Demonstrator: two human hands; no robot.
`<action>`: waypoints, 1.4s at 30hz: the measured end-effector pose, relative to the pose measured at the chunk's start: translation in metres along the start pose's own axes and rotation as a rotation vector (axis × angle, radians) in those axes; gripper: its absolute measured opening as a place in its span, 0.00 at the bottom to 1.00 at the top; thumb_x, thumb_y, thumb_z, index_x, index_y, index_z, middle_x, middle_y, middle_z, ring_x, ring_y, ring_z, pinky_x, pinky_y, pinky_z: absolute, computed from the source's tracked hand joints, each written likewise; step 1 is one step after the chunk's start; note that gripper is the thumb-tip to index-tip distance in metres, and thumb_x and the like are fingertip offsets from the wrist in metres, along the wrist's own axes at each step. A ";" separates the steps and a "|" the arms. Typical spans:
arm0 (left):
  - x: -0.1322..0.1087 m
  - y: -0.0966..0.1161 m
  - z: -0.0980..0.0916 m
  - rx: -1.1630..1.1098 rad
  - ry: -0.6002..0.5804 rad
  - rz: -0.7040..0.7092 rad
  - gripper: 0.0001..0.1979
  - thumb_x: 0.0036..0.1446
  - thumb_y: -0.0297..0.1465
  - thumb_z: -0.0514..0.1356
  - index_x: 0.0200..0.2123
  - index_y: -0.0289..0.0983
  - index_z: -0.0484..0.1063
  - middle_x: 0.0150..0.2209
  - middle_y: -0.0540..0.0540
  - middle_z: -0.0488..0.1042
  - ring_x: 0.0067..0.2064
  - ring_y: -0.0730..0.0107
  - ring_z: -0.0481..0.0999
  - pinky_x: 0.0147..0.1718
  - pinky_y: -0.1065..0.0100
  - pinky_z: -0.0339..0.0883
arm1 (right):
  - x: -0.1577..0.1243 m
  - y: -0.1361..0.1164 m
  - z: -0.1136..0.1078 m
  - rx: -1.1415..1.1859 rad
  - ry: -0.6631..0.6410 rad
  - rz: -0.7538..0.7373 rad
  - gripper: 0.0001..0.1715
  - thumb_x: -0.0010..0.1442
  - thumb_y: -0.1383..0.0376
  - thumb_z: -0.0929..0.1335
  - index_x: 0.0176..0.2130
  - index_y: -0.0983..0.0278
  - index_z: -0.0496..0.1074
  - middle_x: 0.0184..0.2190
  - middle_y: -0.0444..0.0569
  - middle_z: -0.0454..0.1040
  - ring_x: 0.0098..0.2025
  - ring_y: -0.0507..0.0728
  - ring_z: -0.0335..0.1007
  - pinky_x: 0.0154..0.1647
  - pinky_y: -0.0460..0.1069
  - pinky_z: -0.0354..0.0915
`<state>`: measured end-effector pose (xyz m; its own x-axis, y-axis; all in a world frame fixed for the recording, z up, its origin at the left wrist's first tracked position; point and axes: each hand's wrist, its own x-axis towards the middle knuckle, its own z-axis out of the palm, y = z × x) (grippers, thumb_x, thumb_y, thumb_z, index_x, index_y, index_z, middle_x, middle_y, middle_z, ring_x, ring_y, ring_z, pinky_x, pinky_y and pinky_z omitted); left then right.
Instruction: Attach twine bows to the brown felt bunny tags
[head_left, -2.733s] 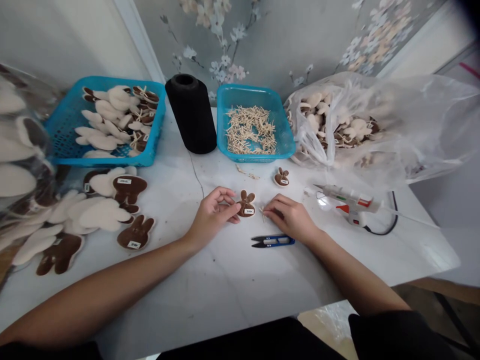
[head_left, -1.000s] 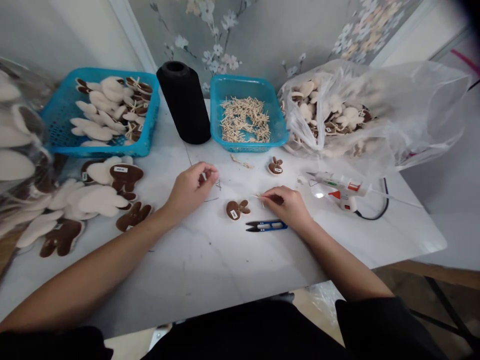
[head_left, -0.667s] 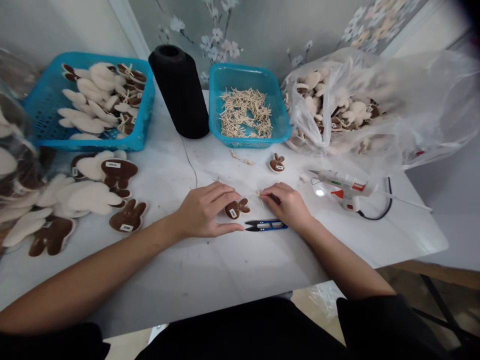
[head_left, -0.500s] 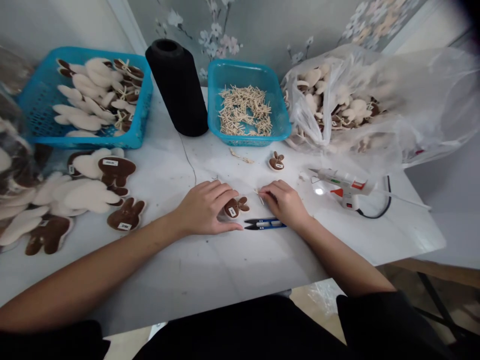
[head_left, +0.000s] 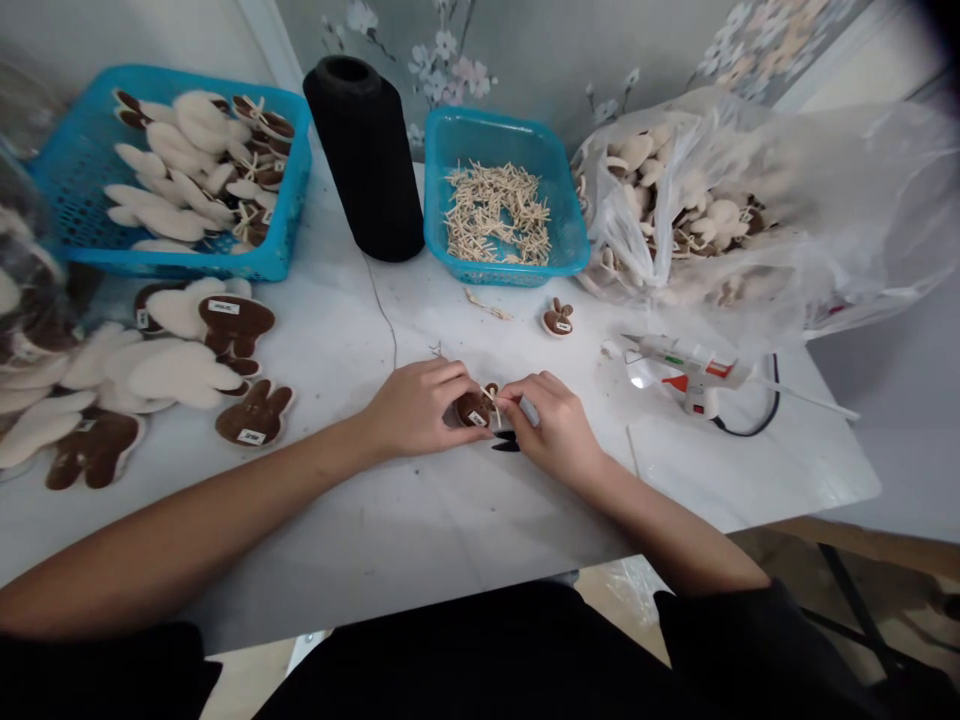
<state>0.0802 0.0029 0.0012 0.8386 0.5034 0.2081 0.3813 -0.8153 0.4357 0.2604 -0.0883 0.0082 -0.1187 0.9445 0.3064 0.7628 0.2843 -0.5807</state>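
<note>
My left hand point(head_left: 424, 408) is closed around the left side of a small brown bunny head point(head_left: 474, 408) with a white label, thumb below and fingers above. A small cream bow point(head_left: 492, 394) is pinched between the thumb and forefinger of my right hand point(head_left: 551, 420), right against the base of the bunny's ears. Thread snips point(head_left: 508, 441) lie on the table, their black blades showing and the handle hidden under my right hand. Another small bunny head point(head_left: 558, 318) rests farther back.
At the back are a blue basin of cream bows point(head_left: 497, 215), a black thread cone point(head_left: 367, 160) and a blue basket point(head_left: 169, 262) of plush pieces. A glue gun point(head_left: 694, 370) and a filled plastic bag point(head_left: 675, 210) are right. Several bunny pieces point(head_left: 253, 415) lie left.
My right hand has moved left, bringing the bow onto the bunny head and covering the snips' handle. My left hand keeps its hold on the bunny head. The view has shifted slightly.
</note>
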 end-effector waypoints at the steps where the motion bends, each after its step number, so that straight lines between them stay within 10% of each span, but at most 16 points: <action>1: 0.000 0.001 0.002 0.009 0.007 -0.001 0.23 0.48 0.51 0.59 0.35 0.38 0.73 0.34 0.46 0.74 0.34 0.65 0.72 0.32 0.67 0.62 | 0.001 0.000 0.001 -0.024 -0.002 -0.012 0.09 0.63 0.67 0.60 0.34 0.62 0.69 0.31 0.49 0.73 0.34 0.57 0.64 0.38 0.52 0.62; 42: 0.000 0.004 0.012 0.097 0.091 0.051 0.25 0.48 0.53 0.59 0.33 0.34 0.74 0.31 0.46 0.74 0.35 0.65 0.70 0.34 0.66 0.64 | 0.003 -0.003 0.008 -0.299 -0.074 -0.084 0.11 0.62 0.69 0.60 0.32 0.66 0.70 0.29 0.51 0.73 0.32 0.58 0.59 0.36 0.52 0.61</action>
<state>0.0864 -0.0037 -0.0073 0.8207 0.4808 0.3087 0.3784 -0.8622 0.3368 0.2528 -0.0854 0.0046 -0.2271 0.9322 0.2818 0.9000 0.3115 -0.3050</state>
